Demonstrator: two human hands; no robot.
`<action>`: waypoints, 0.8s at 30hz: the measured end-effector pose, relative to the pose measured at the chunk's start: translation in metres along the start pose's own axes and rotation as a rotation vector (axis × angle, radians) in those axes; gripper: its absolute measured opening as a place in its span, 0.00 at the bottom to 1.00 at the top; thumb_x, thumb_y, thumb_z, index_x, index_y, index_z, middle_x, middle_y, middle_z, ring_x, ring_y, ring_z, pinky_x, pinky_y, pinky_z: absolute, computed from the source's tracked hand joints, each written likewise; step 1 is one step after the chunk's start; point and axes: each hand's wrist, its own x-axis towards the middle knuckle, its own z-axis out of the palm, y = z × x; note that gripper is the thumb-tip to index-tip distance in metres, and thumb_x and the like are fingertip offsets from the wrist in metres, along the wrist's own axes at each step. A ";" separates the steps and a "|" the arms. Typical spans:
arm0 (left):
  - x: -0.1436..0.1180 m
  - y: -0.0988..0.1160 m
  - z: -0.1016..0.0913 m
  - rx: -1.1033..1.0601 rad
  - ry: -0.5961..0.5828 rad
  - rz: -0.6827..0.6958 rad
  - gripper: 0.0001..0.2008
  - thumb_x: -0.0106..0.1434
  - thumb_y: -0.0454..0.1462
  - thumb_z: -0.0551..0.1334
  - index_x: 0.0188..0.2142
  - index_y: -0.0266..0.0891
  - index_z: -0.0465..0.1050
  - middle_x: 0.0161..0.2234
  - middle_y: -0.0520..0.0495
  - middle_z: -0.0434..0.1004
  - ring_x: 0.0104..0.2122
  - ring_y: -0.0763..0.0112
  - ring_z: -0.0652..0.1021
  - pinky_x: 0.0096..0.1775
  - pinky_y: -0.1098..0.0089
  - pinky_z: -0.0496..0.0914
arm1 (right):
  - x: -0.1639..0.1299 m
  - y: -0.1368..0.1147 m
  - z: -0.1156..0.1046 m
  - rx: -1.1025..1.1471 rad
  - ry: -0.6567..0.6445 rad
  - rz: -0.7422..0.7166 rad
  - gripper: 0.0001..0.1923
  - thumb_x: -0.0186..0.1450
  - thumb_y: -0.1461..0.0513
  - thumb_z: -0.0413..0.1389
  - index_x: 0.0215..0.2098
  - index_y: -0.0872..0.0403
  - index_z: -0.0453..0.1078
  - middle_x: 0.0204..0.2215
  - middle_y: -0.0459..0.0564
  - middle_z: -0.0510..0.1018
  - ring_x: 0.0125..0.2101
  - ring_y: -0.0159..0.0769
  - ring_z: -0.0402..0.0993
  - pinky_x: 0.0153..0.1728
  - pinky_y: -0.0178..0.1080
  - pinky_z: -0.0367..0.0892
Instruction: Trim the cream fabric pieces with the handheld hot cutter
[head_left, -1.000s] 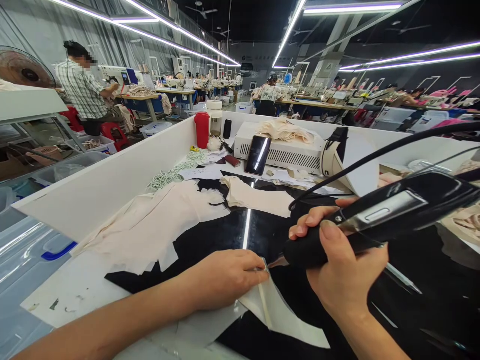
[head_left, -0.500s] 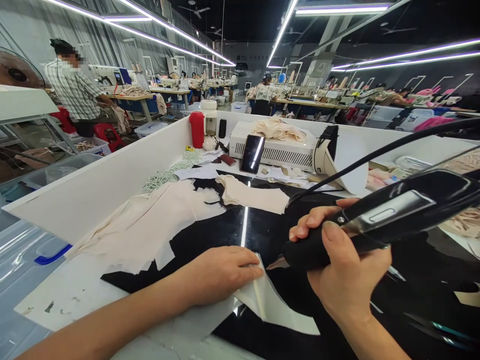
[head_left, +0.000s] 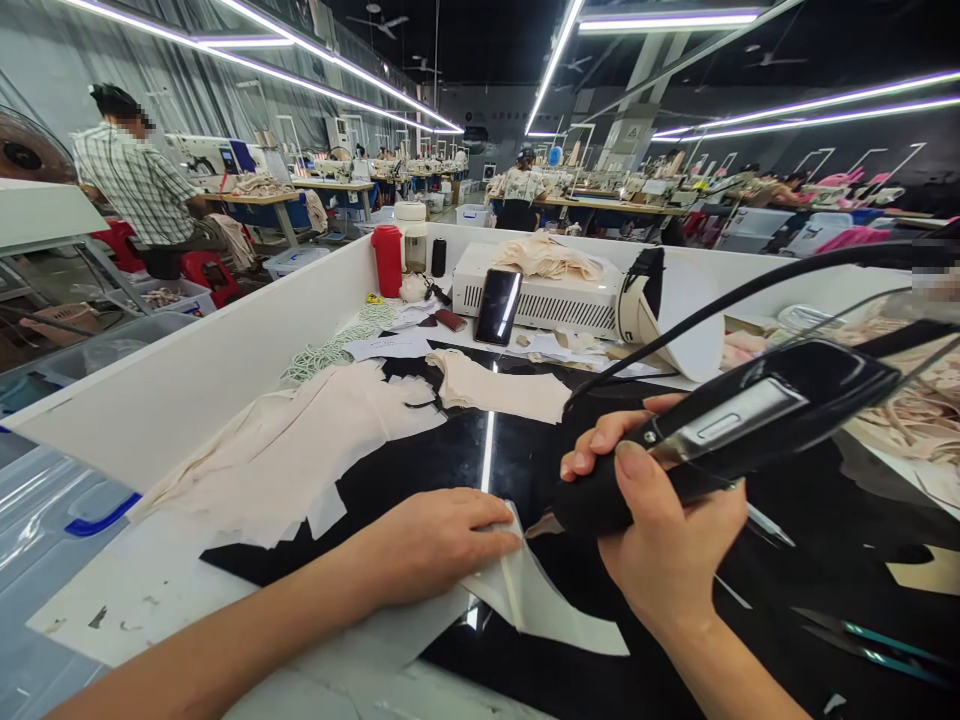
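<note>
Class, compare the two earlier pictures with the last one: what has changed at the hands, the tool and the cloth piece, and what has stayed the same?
Little changed. The right hand and its black corded tool drifted slightly left, the tip still at the edge of the pale cloth piece. The left hand keeps pressing that piece flat on the dark table. Nothing was picked up or let go. Scissors now show at lower right.

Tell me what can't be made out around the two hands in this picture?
- Head view: the tool's tip is too small to identify where it meets the pale fabric piece.
- The left hand covers part of that fabric piece.
- The right hand wraps the black tool, hiding part of its grip.
- The tool's cord runs off the right edge.
- The scissors are cut off at the right edge.
</note>
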 end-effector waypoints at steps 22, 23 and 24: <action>0.010 0.014 -0.014 -0.106 -0.065 0.012 0.10 0.79 0.28 0.60 0.50 0.37 0.81 0.48 0.45 0.85 0.46 0.63 0.83 0.50 0.66 0.76 | -0.005 -0.008 -0.007 0.066 -0.026 0.001 0.20 0.64 0.58 0.76 0.49 0.46 0.74 0.29 0.38 0.82 0.24 0.33 0.79 0.28 0.38 0.80; 0.009 0.014 -0.014 -0.107 -0.064 0.009 0.10 0.79 0.28 0.60 0.51 0.37 0.81 0.49 0.45 0.85 0.47 0.63 0.83 0.50 0.66 0.76 | -0.006 -0.007 -0.007 0.065 -0.031 0.009 0.20 0.64 0.58 0.76 0.49 0.46 0.74 0.29 0.37 0.82 0.25 0.33 0.79 0.28 0.38 0.79; 0.008 0.014 -0.014 -0.106 -0.064 0.006 0.10 0.79 0.28 0.60 0.52 0.38 0.81 0.49 0.44 0.85 0.47 0.63 0.83 0.51 0.66 0.76 | -0.007 -0.006 -0.007 0.061 -0.035 0.014 0.20 0.64 0.58 0.76 0.49 0.45 0.74 0.30 0.37 0.82 0.25 0.33 0.79 0.29 0.38 0.79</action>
